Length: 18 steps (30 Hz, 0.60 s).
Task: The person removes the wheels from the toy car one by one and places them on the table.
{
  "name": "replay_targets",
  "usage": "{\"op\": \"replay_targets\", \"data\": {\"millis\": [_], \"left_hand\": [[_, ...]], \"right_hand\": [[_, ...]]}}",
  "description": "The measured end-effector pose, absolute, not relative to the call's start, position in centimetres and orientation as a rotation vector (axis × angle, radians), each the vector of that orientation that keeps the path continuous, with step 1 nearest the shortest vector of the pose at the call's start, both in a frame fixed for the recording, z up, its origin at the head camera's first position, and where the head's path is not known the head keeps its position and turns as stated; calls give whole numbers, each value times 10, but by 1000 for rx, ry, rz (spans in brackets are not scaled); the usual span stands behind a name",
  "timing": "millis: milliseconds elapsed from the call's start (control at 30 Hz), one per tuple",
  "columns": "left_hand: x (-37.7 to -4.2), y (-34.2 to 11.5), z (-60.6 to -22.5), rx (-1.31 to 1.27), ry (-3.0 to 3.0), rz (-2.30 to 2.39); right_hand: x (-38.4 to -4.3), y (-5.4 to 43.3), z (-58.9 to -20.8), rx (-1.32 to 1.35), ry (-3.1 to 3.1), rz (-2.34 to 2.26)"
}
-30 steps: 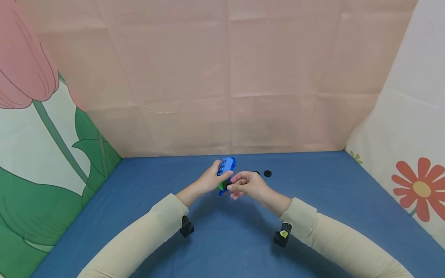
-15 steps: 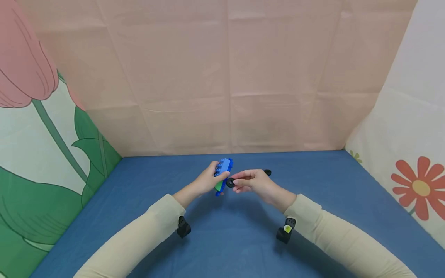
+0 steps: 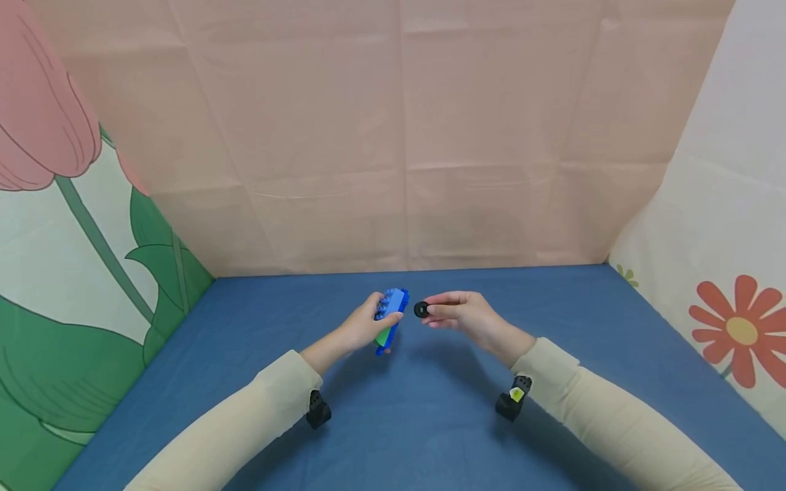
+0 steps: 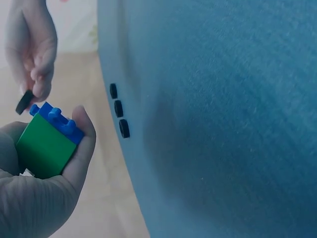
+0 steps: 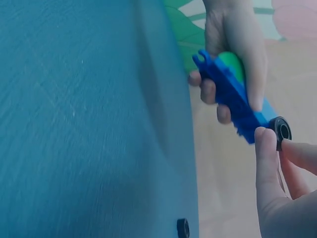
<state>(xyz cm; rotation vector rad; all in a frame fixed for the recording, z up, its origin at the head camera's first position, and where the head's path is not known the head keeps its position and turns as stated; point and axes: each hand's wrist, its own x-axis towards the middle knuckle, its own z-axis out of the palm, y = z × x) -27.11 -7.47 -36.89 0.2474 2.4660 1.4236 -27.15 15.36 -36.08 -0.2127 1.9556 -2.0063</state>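
Observation:
My left hand (image 3: 359,327) grips a toy vehicle built of blue and green blocks (image 3: 395,301), held tilted above the table. In the right wrist view its dark blue underside (image 5: 230,91) shows axle pegs and a hook-like end. Between thumb and fingertips, my right hand (image 3: 473,317) pinches a small black toy wheel (image 3: 421,309). A gap separates that wheel from the vehicle in the head view. The left wrist view shows the green block (image 4: 47,146) and blue base (image 4: 59,120) inside my left hand, with the wheel (image 4: 24,101) just beyond.
Several things lie low: three black wheels, the middle one (image 4: 118,108), stand in a row on the blue tablecloth (image 3: 393,436); my right hand hides them in the head view. A beige cloth wall (image 3: 393,136) rises behind, with flower-printed cloths at both sides.
My right hand has drawn the wheel away from the vehicle, to the right and slightly up. My left hand has shifted slightly left and down with the vehicle.

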Motion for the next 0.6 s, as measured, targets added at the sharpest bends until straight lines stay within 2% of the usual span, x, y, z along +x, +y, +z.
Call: {"op": "replay_targets", "data": {"millis": [600], "left_hand": [[-261,-75,-373,266,2449,1466]], "right_hand": [[-303,197,-371,-17,1965,-2101]]}}
